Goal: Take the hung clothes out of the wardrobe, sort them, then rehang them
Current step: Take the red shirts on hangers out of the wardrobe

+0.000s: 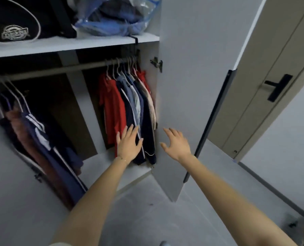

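Right now both arms reach into the open pale grey wardrobe [183, 41]. Left hand [129, 144] – fingers straight and spread, holding nothing – lies over the lower part of the dark navy garment with thin white piping [148, 139]; whether it touches the cloth cannot be told. Right hand [177, 143] is likewise loose and spread, empty, in front of the inner face of the open grey wardrobe door [183, 86], just beside the clothes. The right-hand bunch of hung clothes [130, 96] – a red shirt [112, 107], navy, pale blue and cream pieces – is packed on white hangers at the right end of the grey metal rail [59, 70]. A second bunch of dark blue and brownish clothes [41, 139] hangs at the rail's left end, well apart from the first. On the grey shelf [73, 45] above sit a black bag with a white logo [23, 20] and a clear plastic bag of blue fabric [119, 18]. At right stands a beige room door with a black handle [278, 87].
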{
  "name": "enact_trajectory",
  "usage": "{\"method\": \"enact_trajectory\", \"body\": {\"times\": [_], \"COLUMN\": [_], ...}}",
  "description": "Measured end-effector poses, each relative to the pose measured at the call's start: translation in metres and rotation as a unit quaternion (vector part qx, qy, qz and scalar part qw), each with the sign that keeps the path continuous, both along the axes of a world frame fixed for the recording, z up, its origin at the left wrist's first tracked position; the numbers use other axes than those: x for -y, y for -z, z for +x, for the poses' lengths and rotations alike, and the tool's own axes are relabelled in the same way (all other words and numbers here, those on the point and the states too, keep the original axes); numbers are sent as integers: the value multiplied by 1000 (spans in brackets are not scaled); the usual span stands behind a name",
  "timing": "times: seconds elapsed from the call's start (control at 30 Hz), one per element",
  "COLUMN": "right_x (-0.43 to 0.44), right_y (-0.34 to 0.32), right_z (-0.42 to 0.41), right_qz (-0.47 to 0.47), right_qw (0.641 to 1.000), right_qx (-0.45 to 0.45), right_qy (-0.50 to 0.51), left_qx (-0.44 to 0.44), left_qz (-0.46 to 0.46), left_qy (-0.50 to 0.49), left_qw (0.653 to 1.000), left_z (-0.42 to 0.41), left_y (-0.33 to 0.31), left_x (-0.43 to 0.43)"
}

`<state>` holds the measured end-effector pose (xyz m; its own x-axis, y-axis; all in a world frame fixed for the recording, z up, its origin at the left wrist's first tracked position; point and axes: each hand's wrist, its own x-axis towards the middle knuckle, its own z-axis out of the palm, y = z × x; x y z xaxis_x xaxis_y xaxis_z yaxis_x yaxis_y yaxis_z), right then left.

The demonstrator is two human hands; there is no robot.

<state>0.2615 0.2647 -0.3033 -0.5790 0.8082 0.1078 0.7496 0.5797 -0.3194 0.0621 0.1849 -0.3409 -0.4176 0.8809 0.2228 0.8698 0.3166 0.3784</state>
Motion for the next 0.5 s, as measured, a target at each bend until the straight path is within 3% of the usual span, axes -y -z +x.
{"method": "enact_trajectory", "body": {"times": [0.5], "right_x": [-107], "right_y": [4], "right_z": [-206], "right_qz": [-5], "right_qw": [985], "right_qx": [-15], "right_qy": [-174], "left_qx": [13], "left_qz": [4], "left_qy": [-172], "left_qw": [985], "left_z": [-167], "left_y": [-12], "left_x": [-22]}}
